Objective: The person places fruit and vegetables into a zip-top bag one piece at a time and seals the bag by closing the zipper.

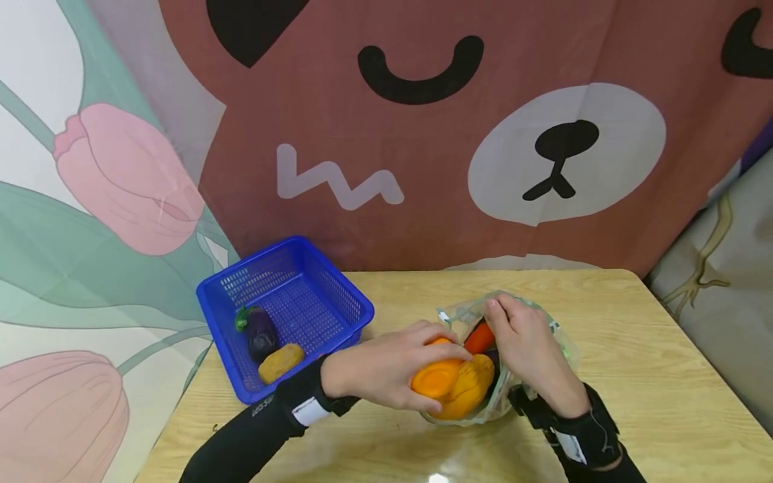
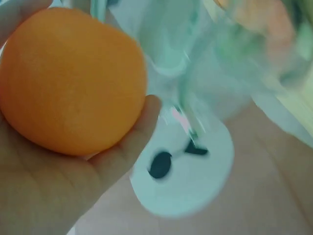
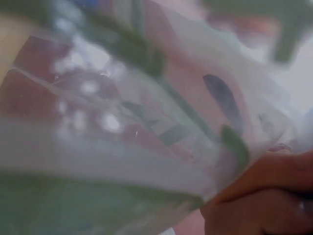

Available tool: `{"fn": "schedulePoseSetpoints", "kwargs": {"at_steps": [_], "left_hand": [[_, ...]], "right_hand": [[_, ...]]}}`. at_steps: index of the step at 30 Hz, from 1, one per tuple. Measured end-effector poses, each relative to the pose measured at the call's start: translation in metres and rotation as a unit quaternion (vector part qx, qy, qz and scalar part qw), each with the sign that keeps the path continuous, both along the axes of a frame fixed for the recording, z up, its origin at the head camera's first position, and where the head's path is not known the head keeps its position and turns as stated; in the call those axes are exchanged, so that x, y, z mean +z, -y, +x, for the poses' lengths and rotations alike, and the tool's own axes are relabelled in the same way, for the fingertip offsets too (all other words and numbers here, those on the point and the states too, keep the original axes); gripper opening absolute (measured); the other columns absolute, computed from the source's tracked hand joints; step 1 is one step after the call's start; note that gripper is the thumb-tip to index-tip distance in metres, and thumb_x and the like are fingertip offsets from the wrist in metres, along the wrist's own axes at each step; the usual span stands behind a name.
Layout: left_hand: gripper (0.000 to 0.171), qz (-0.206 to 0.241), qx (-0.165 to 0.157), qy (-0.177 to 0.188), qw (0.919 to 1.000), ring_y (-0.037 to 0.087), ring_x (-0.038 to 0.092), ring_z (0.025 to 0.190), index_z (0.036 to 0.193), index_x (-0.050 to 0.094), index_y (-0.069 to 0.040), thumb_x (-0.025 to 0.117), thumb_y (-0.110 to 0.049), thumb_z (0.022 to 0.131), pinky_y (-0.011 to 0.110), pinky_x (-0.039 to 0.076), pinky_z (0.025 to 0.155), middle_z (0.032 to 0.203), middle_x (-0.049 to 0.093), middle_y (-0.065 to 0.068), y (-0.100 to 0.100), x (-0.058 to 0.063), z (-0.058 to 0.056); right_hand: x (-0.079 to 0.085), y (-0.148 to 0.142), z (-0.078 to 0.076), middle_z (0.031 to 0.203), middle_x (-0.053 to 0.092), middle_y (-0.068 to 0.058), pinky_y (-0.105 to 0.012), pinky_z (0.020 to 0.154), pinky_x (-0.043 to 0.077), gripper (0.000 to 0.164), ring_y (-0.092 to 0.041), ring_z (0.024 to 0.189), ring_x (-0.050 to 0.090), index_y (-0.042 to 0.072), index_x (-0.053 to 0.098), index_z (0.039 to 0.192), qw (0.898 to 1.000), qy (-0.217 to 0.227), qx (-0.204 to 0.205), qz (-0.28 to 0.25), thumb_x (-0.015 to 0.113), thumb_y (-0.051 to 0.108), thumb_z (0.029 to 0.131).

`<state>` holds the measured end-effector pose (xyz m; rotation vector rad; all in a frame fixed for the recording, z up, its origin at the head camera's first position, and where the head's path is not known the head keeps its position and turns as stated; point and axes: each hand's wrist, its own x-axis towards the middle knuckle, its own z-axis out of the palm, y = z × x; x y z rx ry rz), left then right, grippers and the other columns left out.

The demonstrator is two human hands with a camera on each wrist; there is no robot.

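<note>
One orange is held at the mouth of one clear bag, just above the bag's contents. It is gripped by the left hand, whose fingers and thumb are curved about it; in the left wrist view it is seen cradled against the palm. The bag's rim is pinched by the right hand, with thumb and fingers closed on the plastic.

Inside the bag, one yellow-orange lumpy piece and one red piece can be made out, with something dark partly hidden beside them; a full count cannot be made.

To the left, well apart from the bag, one blue basket is set on the table. Two pieces are contained in it: one eggplant with a green cap and, just beside it, one yellowish-brown potato.

Two black sleeves are worn, one on each arm. Behind the table, one printed cloth is hung, on which one brown bear face and two pink tulips are shown.
</note>
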<state>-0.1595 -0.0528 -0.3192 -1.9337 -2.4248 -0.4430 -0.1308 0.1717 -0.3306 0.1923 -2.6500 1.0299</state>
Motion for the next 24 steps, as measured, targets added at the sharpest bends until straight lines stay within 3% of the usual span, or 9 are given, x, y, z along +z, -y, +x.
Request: {"fn": "schedulePoseSetpoints", "kwargs": {"at_steps": [5,11,14,17,19,24], "left_hand": [[0.075,-0.049,0.004,-0.022,0.9985,0.009,0.045,0.115,0.139,0.038,-0.009,0.071,-0.041,0.079,0.015,0.035,0.101,0.134,0.044,0.003,-0.031,-0.005,0.005],[0.07,-0.093,0.009,-0.119,0.9885,0.01,0.047,0.1,0.13,0.043,-0.005,0.069,-0.044,0.078,0.016,0.04,0.092,0.119,0.049,0.003,-0.054,-0.017,0.005],[0.071,-0.112,0.037,-0.159,0.9802,0.01,0.048,0.099,0.13,0.045,-0.007,0.069,-0.048,0.077,0.016,0.042,0.088,0.118,0.05,0.002,-0.063,-0.022,0.004],[0.079,-0.13,0.069,-0.186,0.9715,0.013,0.05,0.106,0.136,0.042,-0.005,0.069,-0.051,0.077,0.019,0.043,0.094,0.129,0.049,0.005,-0.073,-0.026,0.001],[0.083,-0.139,0.086,-0.198,0.9665,0.016,0.051,0.11,0.138,0.04,-0.004,0.068,-0.053,0.077,0.022,0.042,0.098,0.134,0.047,0.007,-0.079,-0.029,-0.001],[0.08,-0.144,0.107,-0.203,0.9627,0.018,0.052,0.112,0.137,0.044,-0.006,0.069,-0.053,0.078,0.026,0.041,0.101,0.133,0.049,0.005,-0.089,-0.036,-0.007]], "right_hand": [[0.002,0.0,0.0,0.062,0.037,-0.004,-0.025,0.049,0.031,0.038,-0.016,0.051,0.037,0.009,0.053,0.081,1.0,0.003,-0.009,0.002,0.034,0.034,0.103],[0.003,0.002,0.001,0.061,0.035,-0.003,-0.025,0.048,0.03,0.038,-0.015,0.05,0.037,0.009,0.05,0.077,1.0,0.001,-0.008,-0.002,0.036,0.033,0.102],[0.004,0.003,0.002,0.06,0.037,-0.003,-0.025,0.048,0.031,0.037,-0.015,0.049,0.037,0.009,0.052,0.077,1.0,-0.003,-0.002,0.002,0.036,0.032,0.102],[0.005,0.003,0.004,0.06,0.041,-0.002,-0.025,0.048,0.033,0.036,-0.014,0.05,0.04,0.009,0.056,0.08,1.0,-0.006,0.004,0.004,0.037,0.031,0.102],[0.005,0.004,0.004,0.06,0.043,-0.003,-0.026,0.048,0.034,0.036,-0.014,0.051,0.041,0.01,0.057,0.082,1.0,-0.007,0.006,0.002,0.037,0.03,0.102],[0.005,0.003,0.005,0.06,0.042,-0.002,-0.025,0.046,0.034,0.038,-0.014,0.049,0.04,0.01,0.059,0.085,1.0,0.001,0.008,-0.001,0.035,0.033,0.103]]}}
